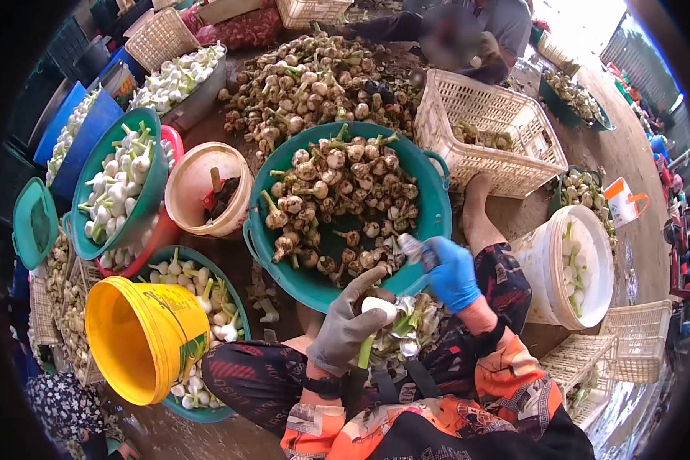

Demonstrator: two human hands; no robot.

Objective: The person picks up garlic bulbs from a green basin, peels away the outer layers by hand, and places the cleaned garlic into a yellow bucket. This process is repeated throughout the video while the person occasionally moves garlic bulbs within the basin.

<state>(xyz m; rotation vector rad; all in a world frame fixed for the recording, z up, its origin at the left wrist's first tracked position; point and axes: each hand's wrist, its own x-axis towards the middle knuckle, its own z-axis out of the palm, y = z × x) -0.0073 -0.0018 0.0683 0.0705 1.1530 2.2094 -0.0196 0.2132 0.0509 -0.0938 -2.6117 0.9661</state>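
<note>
My left hand (345, 326), in a grey glove, is closed around a peeled white garlic bulb (379, 307) with a green stalk pointing down. My right hand (450, 272), in a blue glove, grips a small knife (411, 248) just above and to the right of the bulb. Both hands hover over my lap, where a heap of peelings (406, 333) lies. Right in front stands a big teal basin (429, 222) filled with unpeeled, dirty garlic bulbs.
A yellow bucket (142, 337) lies tilted at the left over a teal basin of peeled garlic (207, 287). More basins of peeled bulbs (119, 184), a cream bucket (199, 188), a white bucket (567, 264), wicker baskets (487, 123) and a garlic pile (307, 80) surround me. Another person (468, 31) sits opposite.
</note>
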